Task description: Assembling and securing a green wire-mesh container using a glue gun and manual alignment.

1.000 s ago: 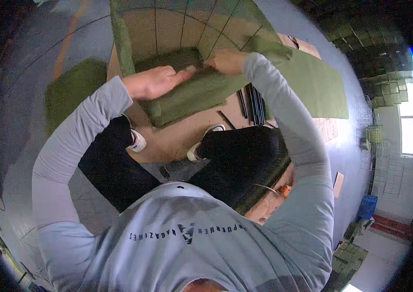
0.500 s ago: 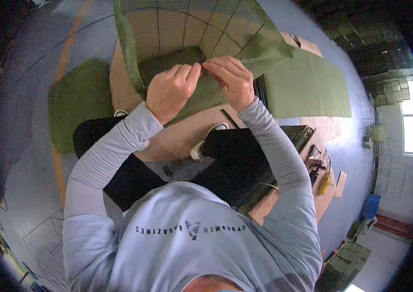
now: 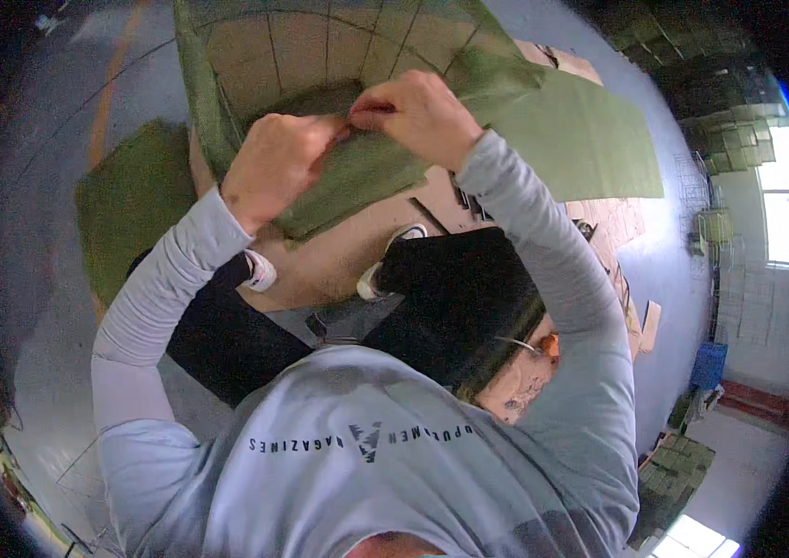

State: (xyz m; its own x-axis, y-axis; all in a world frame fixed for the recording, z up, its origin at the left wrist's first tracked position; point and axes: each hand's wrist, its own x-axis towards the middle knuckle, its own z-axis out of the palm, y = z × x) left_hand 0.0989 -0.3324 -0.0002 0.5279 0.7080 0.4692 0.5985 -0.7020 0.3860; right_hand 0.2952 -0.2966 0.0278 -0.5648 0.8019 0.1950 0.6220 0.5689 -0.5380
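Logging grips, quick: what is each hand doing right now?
Left hand: closed, pinching the top edge of the green fabric piece.
Right hand: closed, pinching the same edge beside it.

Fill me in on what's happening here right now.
A person in a grey long-sleeved top is bent over a green fabric piece lying on a brown cardboard sheet on the floor. Both hands meet at the fabric's upper edge: the left hand and the right hand pinch it close together. A larger green sheet lies to the right, another green piece to the left.
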